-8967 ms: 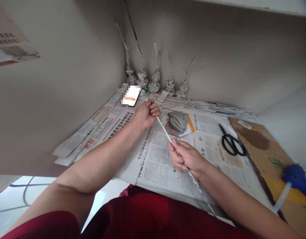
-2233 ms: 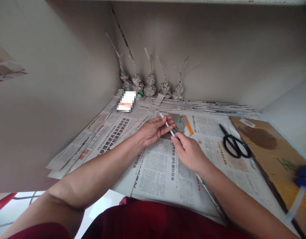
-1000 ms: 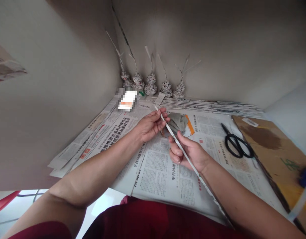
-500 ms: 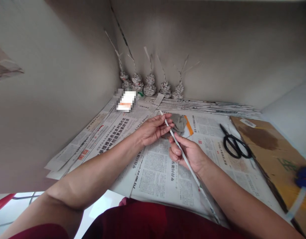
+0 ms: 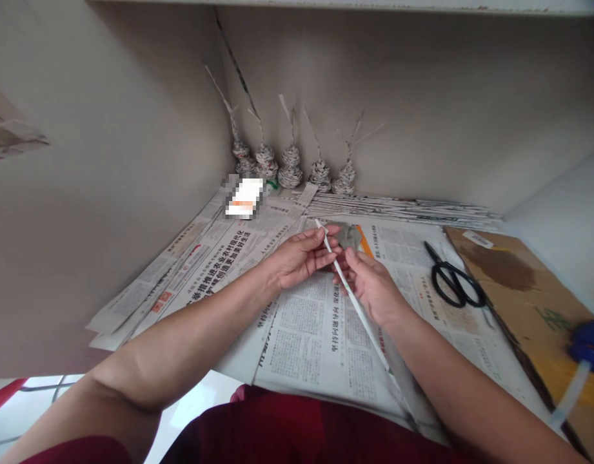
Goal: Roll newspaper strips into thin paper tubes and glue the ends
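A thin white rolled-paper tube (image 5: 361, 314) slants from my fingers down to the front edge by the red clothing. My left hand (image 5: 304, 258) pinches its upper end between thumb and fingers, with the short tip poking out above. Just below, my right hand (image 5: 374, 287) curls its fingers behind the same tube, thumb raised on the near side. The two hands' fingertips almost meet. Behind them lies a crumpled grey cloth (image 5: 349, 237), partly hidden, on something with an orange edge (image 5: 367, 241). Newspaper sheets (image 5: 309, 351) cover the surface under both hands.
Several woven paper gourd shapes (image 5: 291, 167) stand along the back wall. Rolled paper tubes (image 5: 398, 207) lie in front of them. A blurred-out phone-like item (image 5: 245, 198) sits left. Black scissors (image 5: 454, 283), cardboard (image 5: 514, 277) and a blue tape roll (image 5: 589, 347) are right.
My right hand has slid up the tube toward my left, its thumb now lifted higher. The tube's upper tip has shifted slightly right and down. The camera view has tipped up a little.
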A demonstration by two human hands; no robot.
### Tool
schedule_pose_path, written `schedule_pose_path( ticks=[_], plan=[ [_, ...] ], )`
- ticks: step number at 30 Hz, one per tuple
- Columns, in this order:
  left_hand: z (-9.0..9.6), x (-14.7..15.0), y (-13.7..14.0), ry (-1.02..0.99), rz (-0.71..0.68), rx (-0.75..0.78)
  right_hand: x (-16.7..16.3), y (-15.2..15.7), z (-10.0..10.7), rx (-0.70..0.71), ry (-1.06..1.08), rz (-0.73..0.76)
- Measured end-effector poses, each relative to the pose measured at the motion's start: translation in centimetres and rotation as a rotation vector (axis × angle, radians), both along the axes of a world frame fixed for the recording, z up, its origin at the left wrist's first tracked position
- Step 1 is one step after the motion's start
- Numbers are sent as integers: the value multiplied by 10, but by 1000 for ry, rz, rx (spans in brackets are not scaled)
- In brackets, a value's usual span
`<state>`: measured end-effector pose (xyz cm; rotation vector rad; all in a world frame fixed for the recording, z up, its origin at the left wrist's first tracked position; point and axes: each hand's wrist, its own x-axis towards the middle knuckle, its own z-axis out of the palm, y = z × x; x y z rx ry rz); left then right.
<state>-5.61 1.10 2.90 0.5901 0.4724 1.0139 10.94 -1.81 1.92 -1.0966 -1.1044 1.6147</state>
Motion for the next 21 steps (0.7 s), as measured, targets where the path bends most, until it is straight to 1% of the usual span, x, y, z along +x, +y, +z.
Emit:
schedule_pose_path(
  ticks=[2,6,10,15,21],
  plan=[
    [-1,5,-5,6,-19,-17,3,3,1,62,-38,-83],
    [-4,14,-14,23,-59,-64,5,3,4,136,-92,-141],
    [-7,18,-19,37,-95,-88,4,2,7,140,-110,-156],
    [-8,21,-22,65,-146,-51,5,2,8,159,-78,-120],
    [-9,26,-28,75,-124,-21,3,1,8,184,-92,-188]
  ],
)
